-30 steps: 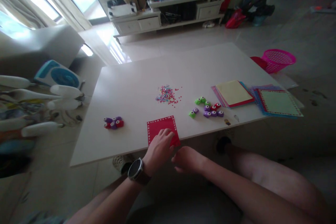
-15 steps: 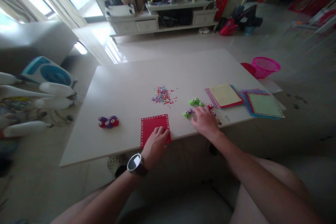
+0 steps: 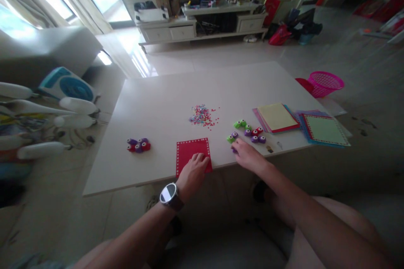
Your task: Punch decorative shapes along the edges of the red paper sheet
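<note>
My left hand point(image 3: 196, 170) rests on a red square card point(image 3: 192, 148) with a pale dotted border at the table's near edge; its fingers lie stretched over the card. To its right, my right hand point(image 3: 249, 155) is closed in a pinch on a small purple googly-eyed piece point(image 3: 234, 150), mostly hidden by the fingers. Just beyond that hand are green googly-eyed pieces point(image 3: 242, 124), with red and purple ones point(image 3: 255, 134) beside them. Another cluster of purple and red googly-eyed pieces point(image 3: 139, 145) sits left of the card.
A heap of tiny coloured confetti point(image 3: 203, 116) lies mid-table. At the right are a stack of coloured sheets point(image 3: 276, 117) and bordered cards point(image 3: 326, 128), the latter at the white table's point(image 3: 158, 105) edge. A pink basket point(image 3: 325, 84) stands beyond.
My right hand has drawn back toward the near edge, uncovering the red and purple pieces, and now pinches a purple one. My left hand stays on the card. The view has shifted slightly.
</note>
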The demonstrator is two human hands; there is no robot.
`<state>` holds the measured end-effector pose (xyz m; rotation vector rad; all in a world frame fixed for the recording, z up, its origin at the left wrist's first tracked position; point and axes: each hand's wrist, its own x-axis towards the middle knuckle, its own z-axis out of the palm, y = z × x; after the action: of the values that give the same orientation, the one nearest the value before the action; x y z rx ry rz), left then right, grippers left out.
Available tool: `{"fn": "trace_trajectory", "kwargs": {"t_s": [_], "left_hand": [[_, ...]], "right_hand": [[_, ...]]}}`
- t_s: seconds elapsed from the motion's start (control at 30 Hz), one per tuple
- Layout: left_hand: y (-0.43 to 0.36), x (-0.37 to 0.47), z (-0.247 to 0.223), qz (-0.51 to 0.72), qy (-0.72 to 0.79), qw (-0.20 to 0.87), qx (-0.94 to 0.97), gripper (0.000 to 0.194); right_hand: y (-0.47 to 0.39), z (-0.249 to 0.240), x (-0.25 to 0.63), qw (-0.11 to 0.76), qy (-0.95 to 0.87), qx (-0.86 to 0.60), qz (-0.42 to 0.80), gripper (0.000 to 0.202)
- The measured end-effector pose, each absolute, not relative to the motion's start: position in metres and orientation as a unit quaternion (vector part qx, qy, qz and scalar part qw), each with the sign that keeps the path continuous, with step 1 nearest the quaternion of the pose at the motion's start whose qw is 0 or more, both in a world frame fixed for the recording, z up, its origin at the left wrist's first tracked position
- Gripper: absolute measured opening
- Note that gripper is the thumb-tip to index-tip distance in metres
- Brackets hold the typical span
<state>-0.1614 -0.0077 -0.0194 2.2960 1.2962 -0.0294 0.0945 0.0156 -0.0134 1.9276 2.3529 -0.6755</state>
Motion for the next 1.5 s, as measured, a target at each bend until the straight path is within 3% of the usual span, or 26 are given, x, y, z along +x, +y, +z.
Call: {"fn": "trace_trajectory", "kwargs": {"t_s": [0.13, 0.57, 0.93, 1.5], "left_hand": [[-0.004, -0.160, -0.016, -0.035, 0.470, 0.241, 0.849, 0.051], [-0.004, -0.163, -0.024, -0.022, 0.454, 0.255, 0.854, 0.044], [0.002, -0.158, -0.043, 0.019, 0.404, 0.196, 0.893, 0.022], [0.000, -0.157, -0.038, 0.001, 0.386, 0.174, 0.906, 0.022]], "right_hand": [[0.018, -0.016, 0.075, -0.001, 0.772, 0.579, -0.261, 0.034], [0.014, -0.016, 0.066, 0.029, 0.781, 0.579, -0.231, 0.026], [0.015, -0.020, 0.068, 0.007, 0.783, 0.569, -0.252, 0.024], [0.014, -0.021, 0.062, -0.041, 0.763, 0.574, -0.294, 0.010]]}}
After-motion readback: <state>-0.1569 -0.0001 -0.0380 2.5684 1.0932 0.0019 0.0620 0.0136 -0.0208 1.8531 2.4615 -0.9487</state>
